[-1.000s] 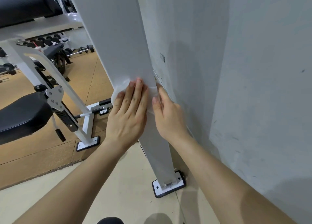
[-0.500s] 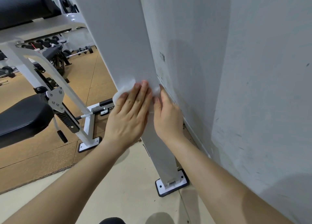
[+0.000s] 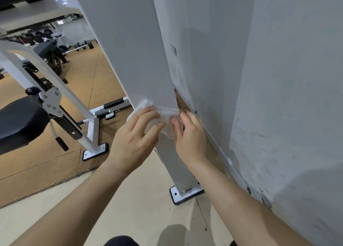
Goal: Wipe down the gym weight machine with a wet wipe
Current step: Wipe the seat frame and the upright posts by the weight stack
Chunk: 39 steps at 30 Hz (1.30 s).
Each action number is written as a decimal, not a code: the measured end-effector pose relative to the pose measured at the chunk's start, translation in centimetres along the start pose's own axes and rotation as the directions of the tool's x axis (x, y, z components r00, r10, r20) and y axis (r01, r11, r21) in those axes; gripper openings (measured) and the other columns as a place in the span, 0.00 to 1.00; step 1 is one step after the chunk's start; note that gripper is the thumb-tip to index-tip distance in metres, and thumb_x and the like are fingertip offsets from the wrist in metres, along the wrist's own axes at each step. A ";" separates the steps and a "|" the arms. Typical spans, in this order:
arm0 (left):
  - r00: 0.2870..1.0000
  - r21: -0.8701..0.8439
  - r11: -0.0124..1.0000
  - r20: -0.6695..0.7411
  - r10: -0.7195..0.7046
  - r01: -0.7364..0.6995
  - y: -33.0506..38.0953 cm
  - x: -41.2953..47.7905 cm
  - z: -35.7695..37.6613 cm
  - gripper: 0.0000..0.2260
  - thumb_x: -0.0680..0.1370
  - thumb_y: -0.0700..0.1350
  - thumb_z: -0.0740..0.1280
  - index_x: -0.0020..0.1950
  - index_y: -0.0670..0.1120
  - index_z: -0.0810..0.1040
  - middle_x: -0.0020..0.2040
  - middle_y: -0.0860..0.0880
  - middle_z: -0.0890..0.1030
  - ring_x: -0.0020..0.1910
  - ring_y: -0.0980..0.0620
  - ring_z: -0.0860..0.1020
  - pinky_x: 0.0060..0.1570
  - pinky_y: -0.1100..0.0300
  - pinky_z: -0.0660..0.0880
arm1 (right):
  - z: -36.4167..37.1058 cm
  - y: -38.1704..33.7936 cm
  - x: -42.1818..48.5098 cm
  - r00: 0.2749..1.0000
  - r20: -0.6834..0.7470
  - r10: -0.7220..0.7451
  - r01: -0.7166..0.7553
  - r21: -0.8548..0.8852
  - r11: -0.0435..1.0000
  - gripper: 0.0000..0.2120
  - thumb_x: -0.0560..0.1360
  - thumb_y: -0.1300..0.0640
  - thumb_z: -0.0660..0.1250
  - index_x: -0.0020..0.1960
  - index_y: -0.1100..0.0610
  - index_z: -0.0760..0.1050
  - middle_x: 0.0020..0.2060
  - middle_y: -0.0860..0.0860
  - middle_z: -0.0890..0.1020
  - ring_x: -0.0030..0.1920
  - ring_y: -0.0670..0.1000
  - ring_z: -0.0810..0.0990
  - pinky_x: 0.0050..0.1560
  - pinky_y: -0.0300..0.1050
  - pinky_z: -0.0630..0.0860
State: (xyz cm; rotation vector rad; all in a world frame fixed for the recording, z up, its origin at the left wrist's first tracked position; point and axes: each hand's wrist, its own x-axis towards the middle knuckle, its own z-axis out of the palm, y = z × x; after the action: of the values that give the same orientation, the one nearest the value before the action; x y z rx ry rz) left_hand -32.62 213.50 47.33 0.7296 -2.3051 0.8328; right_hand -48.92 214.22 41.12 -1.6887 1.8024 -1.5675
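The weight machine's white upright post (image 3: 133, 50) runs down the middle to a bolted foot plate (image 3: 177, 195). A white wet wipe (image 3: 164, 114) lies across the post's lower front face and wraps its right edge. My left hand (image 3: 135, 140) presses the wipe's left part with fairly straight fingers. My right hand (image 3: 191, 136) holds the wipe at the post's right edge, thumb on the front face and fingers bent round the side. Part of the wipe is hidden under both hands.
A grey scuffed wall (image 3: 278, 78) stands right beside the post, leaving a narrow gap. At the left are a black padded seat (image 3: 16, 123) and the machine's white angled frame (image 3: 61, 89). Dumbbells (image 3: 83, 46) lie on the far cork floor.
Both hands have slid the wipe down the post. My right hand's fingers now bend round the post's edge instead of lying flat beside it.
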 end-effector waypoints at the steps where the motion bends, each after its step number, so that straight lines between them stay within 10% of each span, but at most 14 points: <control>1: 1.000 0.014 1.000 -0.013 0.004 -0.004 0.1 0.0 0.1 0.08 0.74 0.32 0.70 0.52 0.39 0.83 0.53 0.39 0.81 0.60 0.38 0.78 0.62 0.48 0.76 | 0.1 0.2 0.0 1.000 0.012 0.023 -0.024 0.016 1.000 0.16 0.83 0.47 0.59 0.59 0.56 0.79 0.55 0.51 0.77 0.57 0.54 0.74 0.53 0.45 0.72; 10: 0.892 -0.016 0.895 -0.080 -0.445 0.446 2.4 -1.4 0.9 0.05 0.76 0.39 0.72 0.51 0.44 0.83 0.51 0.45 0.81 0.48 0.41 0.78 0.42 0.55 0.74 | -0.8 -0.6 0.8 0.983 0.077 0.167 -0.184 0.411 0.893 0.21 0.80 0.53 0.63 0.71 0.57 0.75 0.64 0.49 0.81 0.65 0.46 0.78 0.67 0.52 0.76; 15: 0.497 -0.372 0.438 0.074 -0.865 0.818 5.1 -1.2 1.4 0.05 0.76 0.44 0.73 0.50 0.49 0.79 0.50 0.52 0.77 0.49 0.55 0.78 0.46 0.60 0.76 | -1.0 -0.6 0.8 0.982 0.101 0.160 -0.187 0.416 0.890 0.22 0.81 0.50 0.65 0.72 0.57 0.73 0.66 0.47 0.80 0.68 0.43 0.76 0.70 0.50 0.73; 20: 0.059 -0.626 -0.070 0.183 -0.981 0.777 7.4 0.6 2.3 0.11 0.78 0.44 0.73 0.57 0.47 0.75 0.53 0.54 0.80 0.53 0.60 0.80 0.55 0.64 0.78 | -0.5 0.3 0.5 0.977 0.175 0.122 -0.176 0.340 0.924 0.23 0.82 0.49 0.64 0.75 0.54 0.70 0.67 0.44 0.79 0.68 0.42 0.75 0.70 0.46 0.73; 24: 0.097 -0.620 -0.041 0.188 -0.977 0.784 8.8 1.4 3.8 0.19 0.81 0.46 0.66 0.72 0.49 0.70 0.62 0.55 0.80 0.58 0.61 0.79 0.56 0.69 0.73 | -0.6 0.4 0.3 0.979 0.198 0.050 -0.102 0.265 0.959 0.17 0.84 0.53 0.60 0.72 0.52 0.72 0.56 0.40 0.81 0.56 0.38 0.79 0.54 0.29 0.72; 34: 0.064 -0.495 -0.063 0.235 -0.970 0.867 11.3 -0.8 6.7 0.12 0.83 0.49 0.62 0.66 0.52 0.71 0.54 0.60 0.79 0.48 0.67 0.76 0.48 0.68 0.72 | 0.9 5.0 -2.0 0.941 0.322 0.106 -0.115 0.007 0.993 0.21 0.84 0.44 0.55 0.70 0.54 0.72 0.53 0.54 0.84 0.52 0.57 0.82 0.48 0.48 0.78; 39: 0.089 -0.497 -0.003 0.162 -0.983 0.867 10.6 -0.4 7.3 0.13 0.84 0.50 0.61 0.67 0.49 0.72 0.56 0.58 0.80 0.49 0.65 0.76 0.44 0.78 0.67 | 0.9 3.0 -0.1 0.984 0.174 0.040 -0.057 0.092 0.994 0.11 0.84 0.46 0.59 0.45 0.49 0.70 0.33 0.42 0.73 0.34 0.46 0.73 0.33 0.36 0.64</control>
State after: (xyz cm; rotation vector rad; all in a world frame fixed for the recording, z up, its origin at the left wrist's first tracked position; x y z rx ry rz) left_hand -41.67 215.51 38.37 1.5370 -1.0813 -0.3595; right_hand -49.97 213.11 38.34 -1.6668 1.6438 -1.4177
